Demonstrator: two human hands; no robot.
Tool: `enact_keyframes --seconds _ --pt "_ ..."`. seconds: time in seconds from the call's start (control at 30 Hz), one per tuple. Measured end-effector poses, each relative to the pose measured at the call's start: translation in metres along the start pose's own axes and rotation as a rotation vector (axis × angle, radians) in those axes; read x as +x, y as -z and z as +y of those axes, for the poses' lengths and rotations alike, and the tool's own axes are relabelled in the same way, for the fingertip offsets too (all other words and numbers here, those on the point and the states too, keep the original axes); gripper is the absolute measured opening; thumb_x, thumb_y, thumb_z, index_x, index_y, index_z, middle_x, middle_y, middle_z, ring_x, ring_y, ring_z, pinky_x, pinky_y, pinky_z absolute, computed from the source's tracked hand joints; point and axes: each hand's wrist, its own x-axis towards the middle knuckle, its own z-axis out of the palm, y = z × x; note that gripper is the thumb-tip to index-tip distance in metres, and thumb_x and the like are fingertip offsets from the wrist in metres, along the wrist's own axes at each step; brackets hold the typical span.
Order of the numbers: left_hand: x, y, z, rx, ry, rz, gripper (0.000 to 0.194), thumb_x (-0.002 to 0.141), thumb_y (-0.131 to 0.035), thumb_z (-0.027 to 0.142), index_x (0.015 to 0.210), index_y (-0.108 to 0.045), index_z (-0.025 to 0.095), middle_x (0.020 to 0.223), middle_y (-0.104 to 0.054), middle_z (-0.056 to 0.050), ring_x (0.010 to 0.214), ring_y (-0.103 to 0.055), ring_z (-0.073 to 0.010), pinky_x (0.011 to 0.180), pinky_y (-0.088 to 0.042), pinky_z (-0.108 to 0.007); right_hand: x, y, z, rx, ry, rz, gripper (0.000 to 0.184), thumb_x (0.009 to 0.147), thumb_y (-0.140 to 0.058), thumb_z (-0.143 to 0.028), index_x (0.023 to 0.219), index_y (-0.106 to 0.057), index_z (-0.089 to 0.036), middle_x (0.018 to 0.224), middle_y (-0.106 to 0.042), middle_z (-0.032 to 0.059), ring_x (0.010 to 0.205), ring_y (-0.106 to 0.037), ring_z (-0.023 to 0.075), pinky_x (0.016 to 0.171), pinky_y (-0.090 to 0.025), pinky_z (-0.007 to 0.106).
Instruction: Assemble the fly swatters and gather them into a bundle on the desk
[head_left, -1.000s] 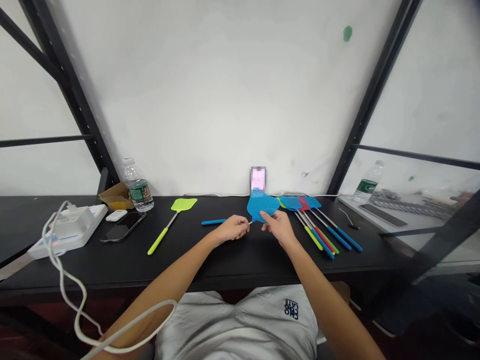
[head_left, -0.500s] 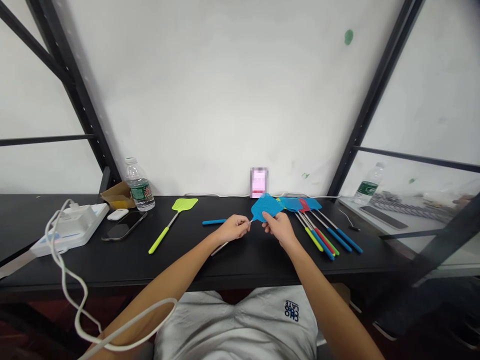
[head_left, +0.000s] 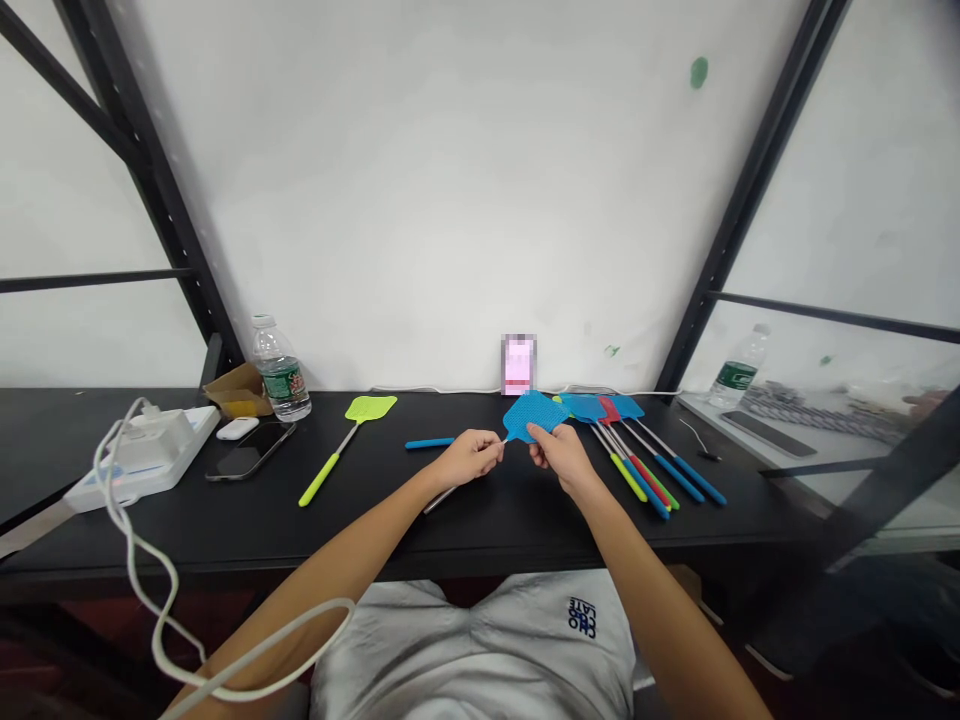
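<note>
A long black table [head_left: 262, 525] is set against a white wall. At its left, a white power strip [head_left: 150, 480] with adapters is placed; beside it, a white case [head_left: 237, 429], a dark phone [head_left: 251, 452], an opened cardboard box [head_left: 238, 390] and a labelled water bottle [head_left: 282, 378] are grouped. Further right, a lime fly swatter [head_left: 346, 439] is laid slantwise, head toward the wall. Near the middle, a blue handle [head_left: 430, 443] is laid crosswise. At right, several fly swatters [head_left: 637, 468] are fanned, heads overlapping, their lime, red, green and blue grips pointed toward the near edge.
</note>
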Motion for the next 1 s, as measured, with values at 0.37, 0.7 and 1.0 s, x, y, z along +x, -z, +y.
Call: enact_keyframes --seconds 0.37,0.7,1.0 --pt "-0.004 0.000 0.005 0.073 -0.065 0.031 0.025 0.087 -0.047 0.035 0.072 -0.054 0.016 0.051 -0.046 0.006 0.046 -0.038 -0.0059 0.049 -0.029 -0.019 0.001 0.002 0.001 0.128 -0.044 -0.072 0.036 0.072 -0.068 -0.046 0.059 -0.057 -0.014 0.046 -0.052 -0.0009 0.037 -0.043 0.0071 0.037 -0.026 0.020" --pt "-0.003 -0.001 0.003 0.097 -0.090 0.066 0.030 0.089 -0.046 0.038 0.069 -0.051 0.016 0.052 -0.044 0.006 0.048 -0.038 -0.0068 0.050 -0.030 -0.020 0.001 -0.002 0.003 0.129 -0.050 -0.116 0.038 0.074 -0.067 -0.048 0.062 -0.060 -0.013 0.047 -0.050 -0.0021 0.038 -0.043 0.0069 0.038 -0.026 0.020" --pt "-0.003 -0.001 0.006 0.066 -0.091 0.055 0.030 0.089 -0.047 0.038 0.069 -0.052 0.016 0.051 -0.044 0.006 0.047 -0.038 -0.0064 0.050 -0.031 -0.019 -0.004 -0.010 -0.002 0.159 -0.010 0.019 0.039 0.075 -0.065 -0.054 0.068 -0.057 -0.016 0.055 -0.057 0.0012 0.041 -0.049 0.0110 0.038 -0.029 0.023"
